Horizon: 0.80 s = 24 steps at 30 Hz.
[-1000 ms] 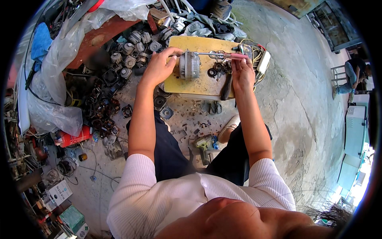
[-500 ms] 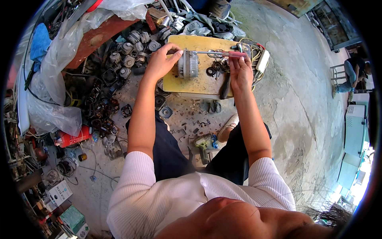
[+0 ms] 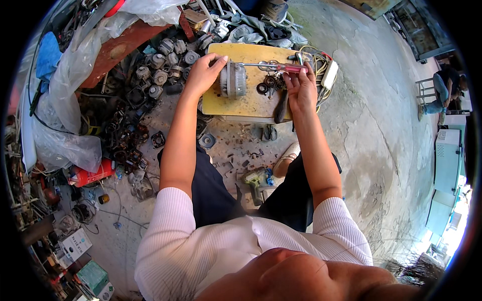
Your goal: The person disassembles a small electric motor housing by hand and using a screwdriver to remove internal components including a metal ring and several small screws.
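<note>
here, screwdriver (image 3: pixel 273 65) lying crosswise, tip toward motor (image 3: pixel 234 80), right hand (image 3: pixel 300 88) gripping

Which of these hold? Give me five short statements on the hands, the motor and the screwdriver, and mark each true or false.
1. The left hand rests on the motor. True.
2. The right hand holds a hammer. False: it holds a screwdriver with a red handle.
3. The motor sits on the bare floor. False: it sits on a yellow board.
4. The screwdriver's shaft points toward the motor. True.
5. The pliers are in the left hand. False: they lie on the board below the right hand, held by neither hand.
</note>
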Each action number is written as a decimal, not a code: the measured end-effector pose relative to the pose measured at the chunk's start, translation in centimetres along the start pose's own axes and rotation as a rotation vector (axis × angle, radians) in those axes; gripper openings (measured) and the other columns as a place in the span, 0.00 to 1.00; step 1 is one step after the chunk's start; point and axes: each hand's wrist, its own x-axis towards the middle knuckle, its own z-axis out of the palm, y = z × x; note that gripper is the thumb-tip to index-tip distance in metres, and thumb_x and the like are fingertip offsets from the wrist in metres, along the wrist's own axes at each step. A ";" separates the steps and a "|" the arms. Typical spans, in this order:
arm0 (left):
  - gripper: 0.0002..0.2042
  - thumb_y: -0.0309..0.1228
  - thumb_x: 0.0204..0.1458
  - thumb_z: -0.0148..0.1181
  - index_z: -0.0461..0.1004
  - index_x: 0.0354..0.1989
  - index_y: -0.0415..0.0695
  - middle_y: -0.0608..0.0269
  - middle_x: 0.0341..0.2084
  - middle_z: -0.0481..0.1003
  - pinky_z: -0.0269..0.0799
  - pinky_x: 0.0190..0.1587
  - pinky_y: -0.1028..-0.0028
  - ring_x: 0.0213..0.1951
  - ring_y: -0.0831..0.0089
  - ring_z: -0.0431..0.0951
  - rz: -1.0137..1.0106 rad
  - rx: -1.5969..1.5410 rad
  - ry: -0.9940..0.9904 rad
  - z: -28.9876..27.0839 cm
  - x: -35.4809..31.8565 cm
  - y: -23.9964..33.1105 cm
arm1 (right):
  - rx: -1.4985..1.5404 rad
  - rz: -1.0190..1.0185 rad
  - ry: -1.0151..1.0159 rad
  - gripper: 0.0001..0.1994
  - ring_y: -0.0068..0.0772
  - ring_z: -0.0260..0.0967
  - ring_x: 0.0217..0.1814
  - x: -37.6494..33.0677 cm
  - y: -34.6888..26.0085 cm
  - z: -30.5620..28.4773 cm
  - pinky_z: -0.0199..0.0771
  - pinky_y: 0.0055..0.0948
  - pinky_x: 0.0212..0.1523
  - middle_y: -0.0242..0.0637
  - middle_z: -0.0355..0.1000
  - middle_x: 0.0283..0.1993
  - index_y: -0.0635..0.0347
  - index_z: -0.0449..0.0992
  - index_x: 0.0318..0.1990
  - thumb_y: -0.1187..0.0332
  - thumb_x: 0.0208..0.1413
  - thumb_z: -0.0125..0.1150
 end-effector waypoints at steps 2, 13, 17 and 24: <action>0.23 0.49 0.56 0.60 0.78 0.41 0.36 0.51 0.34 0.80 0.72 0.43 0.67 0.37 0.62 0.80 0.005 0.025 0.014 -0.1 -0.3 0.3 | -0.038 0.019 0.027 0.16 0.36 0.74 0.53 -0.3 -0.3 0.3 0.79 0.41 0.53 0.38 0.73 0.51 0.53 0.66 0.59 0.64 0.65 0.55; 0.17 0.41 0.56 0.63 0.79 0.42 0.37 0.65 0.36 0.80 0.69 0.46 0.75 0.40 0.79 0.75 -0.067 -0.120 -0.079 -1.2 -1.1 1.2 | 0.011 -0.019 -0.041 0.16 0.31 0.74 0.50 0.3 0.2 -0.3 0.80 0.32 0.52 0.37 0.72 0.49 0.59 0.64 0.56 0.66 0.65 0.57; 0.18 0.42 0.57 0.63 0.79 0.43 0.36 0.62 0.36 0.80 0.69 0.45 0.74 0.39 0.77 0.76 -0.036 -0.120 -0.042 -0.6 -0.6 0.0 | -0.013 -0.011 -0.016 0.16 0.29 0.74 0.48 -0.7 -0.1 0.9 0.80 0.32 0.50 0.34 0.71 0.47 0.56 0.63 0.58 0.66 0.65 0.55; 0.19 0.43 0.57 0.63 0.79 0.41 0.36 0.62 0.34 0.80 0.69 0.44 0.74 0.38 0.78 0.76 -0.066 -0.109 -0.041 -0.8 -0.8 1.1 | -0.091 -0.068 0.016 0.15 0.37 0.74 0.54 -0.1 0.2 0.3 0.81 0.37 0.52 0.41 0.72 0.50 0.59 0.62 0.57 0.69 0.66 0.54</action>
